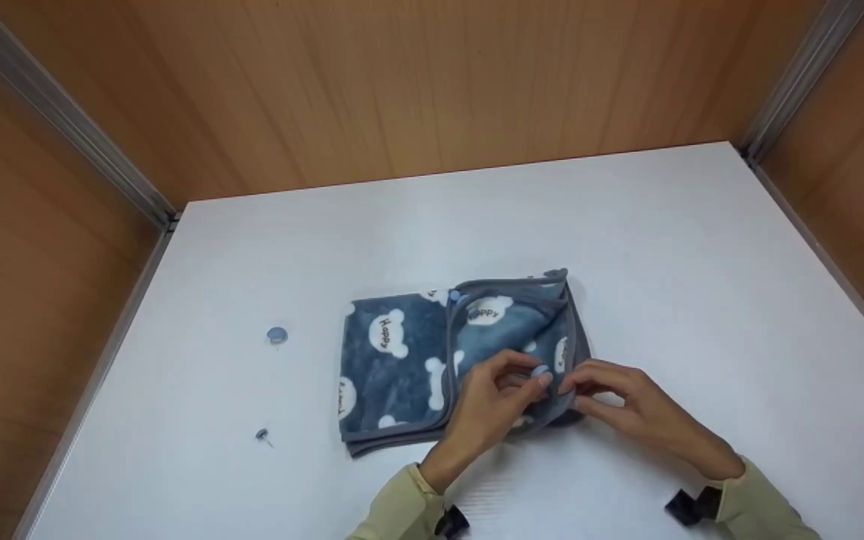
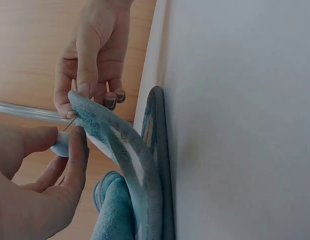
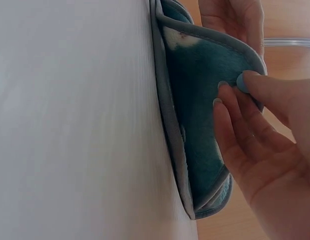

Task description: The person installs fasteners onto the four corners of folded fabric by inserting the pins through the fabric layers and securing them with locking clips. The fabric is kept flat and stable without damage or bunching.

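Observation:
A folded blue fleece blanket [image 1: 394, 375] with white bear and bone shapes and a grey edging lies on the table. My left hand [image 1: 488, 401] pinches a light blue round cap [image 1: 540, 370] between thumb and fingers. In the left wrist view a thin pin [image 2: 69, 123] runs from that cap [image 2: 61, 145] toward the blanket's raised edge. My right hand [image 1: 627, 401] grips this grey edge at the blanket's right side. In the right wrist view a blue disc [image 3: 241, 83] shows at the right thumb, against the cloth.
A blue round cap [image 1: 277, 335] lies on the white table [image 1: 177, 480], left of the blanket. Nearer me is a small-headed pin [image 1: 262, 435]. Another blue cap [image 1: 455, 296] sits at the blanket's upper fold. Wooden panels [image 1: 432, 82] enclose the table.

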`<state>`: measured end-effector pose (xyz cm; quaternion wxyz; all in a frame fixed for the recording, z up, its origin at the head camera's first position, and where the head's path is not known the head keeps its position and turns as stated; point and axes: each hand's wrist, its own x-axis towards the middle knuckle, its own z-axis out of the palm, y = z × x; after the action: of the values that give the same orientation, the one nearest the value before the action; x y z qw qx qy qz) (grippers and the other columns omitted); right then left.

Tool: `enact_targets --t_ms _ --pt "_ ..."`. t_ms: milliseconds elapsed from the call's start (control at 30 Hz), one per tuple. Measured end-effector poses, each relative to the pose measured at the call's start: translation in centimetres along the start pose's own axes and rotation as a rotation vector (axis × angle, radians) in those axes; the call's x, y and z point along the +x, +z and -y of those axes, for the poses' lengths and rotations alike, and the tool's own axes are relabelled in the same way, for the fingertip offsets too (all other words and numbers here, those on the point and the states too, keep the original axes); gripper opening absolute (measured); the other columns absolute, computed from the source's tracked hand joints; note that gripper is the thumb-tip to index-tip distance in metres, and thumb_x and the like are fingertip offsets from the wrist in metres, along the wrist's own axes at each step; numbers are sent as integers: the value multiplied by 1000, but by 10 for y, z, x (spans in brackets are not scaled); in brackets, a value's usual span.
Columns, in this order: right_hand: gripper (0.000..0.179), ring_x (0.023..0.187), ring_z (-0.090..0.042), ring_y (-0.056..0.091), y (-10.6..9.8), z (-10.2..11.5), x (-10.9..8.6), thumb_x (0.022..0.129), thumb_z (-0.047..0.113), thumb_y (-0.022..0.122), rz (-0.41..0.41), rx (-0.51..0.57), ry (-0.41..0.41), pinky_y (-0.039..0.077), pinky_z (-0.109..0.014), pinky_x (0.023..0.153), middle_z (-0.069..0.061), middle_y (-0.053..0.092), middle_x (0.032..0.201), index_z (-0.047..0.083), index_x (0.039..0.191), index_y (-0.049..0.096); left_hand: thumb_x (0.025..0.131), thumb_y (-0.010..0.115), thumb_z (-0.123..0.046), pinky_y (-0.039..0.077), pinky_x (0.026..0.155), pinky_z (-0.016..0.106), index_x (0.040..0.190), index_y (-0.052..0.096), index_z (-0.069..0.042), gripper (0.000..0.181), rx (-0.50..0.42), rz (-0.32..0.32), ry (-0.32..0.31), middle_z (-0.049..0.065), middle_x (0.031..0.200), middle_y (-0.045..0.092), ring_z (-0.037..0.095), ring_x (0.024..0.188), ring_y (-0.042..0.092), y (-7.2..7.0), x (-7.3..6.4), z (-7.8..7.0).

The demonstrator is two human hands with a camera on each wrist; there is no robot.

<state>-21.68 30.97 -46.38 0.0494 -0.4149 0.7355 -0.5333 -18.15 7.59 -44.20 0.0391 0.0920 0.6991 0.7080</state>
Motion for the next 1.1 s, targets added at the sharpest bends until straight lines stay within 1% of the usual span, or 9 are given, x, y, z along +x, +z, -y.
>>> enact_targets --t_ms 133,200,367,433,600,733,800,967,1100 --pt "29 101 -15 68 0 1 0 96 -7 67 -2 9 6 57 -26 85 -3 69 110 10 118 70 97 72 -9 60 79 29 112 70 4 20 10 5 -4 15 101 72 31 89 75 -1 0 1" --pt "30 100 -15 68 0 0 0 95 -8 67 -7 11 -8 57 -26 85 -4 69 110 10 119 70 98 72 -10 61 78 30 113 70 3 20 19 12 -6 15 101 72 30 88 75 -1 0 1" --pt "35 100 -15 67 1 -2 0 92 -13 67 -10 17 -51 56 -24 85 -8 69 109 8 120 69 102 67 -14 62 68 41 113 70 1 19 40 29 -11 14 97 75 24 86 75 -3 -1 1" --pt "37 99 -16 68 1 -3 -1 91 -15 68 -10 18 -66 56 -23 85 -9 69 108 7 120 69 102 66 -15 62 66 43 112 70 1 19 43 26 -6 14 96 75 23 85 75 -3 -1 1" --pt "36 98 -16 67 0 -2 -2 92 -13 68 -4 13 -53 55 -22 85 -8 68 109 7 121 69 100 70 -15 62 71 37 115 70 1 22 58 26 21 12 101 73 23 88 75 -1 -2 2" --pt "36 99 -16 67 0 -2 -1 92 -13 68 -4 13 -50 55 -23 86 -8 68 109 7 121 69 99 71 -20 61 72 31 118 73 -3 26 123 37 44 8 107 70 18 90 74 0 -3 3" --pt "37 99 -16 68 1 -2 -1 91 -14 68 -12 13 -54 55 -23 86 -9 69 109 7 121 68 98 73 -22 60 75 28 117 74 -6 25 147 31 53 6 109 70 15 90 73 1 -3 2" --pt "39 100 -15 68 1 -3 -1 90 -17 67 -26 31 -67 55 -23 86 -10 69 111 4 123 66 95 77 -24 59 76 28 110 76 -9 22 176 0 71 5 103 71 12 87 70 3 -3 2" --pt "39 102 -14 68 2 -3 0 88 -20 67 -39 68 -72 56 -24 87 -11 69 110 1 121 64 92 80 -26 59 76 27 105 77 -9 22 199 -21 92 7 98 71 9 84 69 9 -2 2"
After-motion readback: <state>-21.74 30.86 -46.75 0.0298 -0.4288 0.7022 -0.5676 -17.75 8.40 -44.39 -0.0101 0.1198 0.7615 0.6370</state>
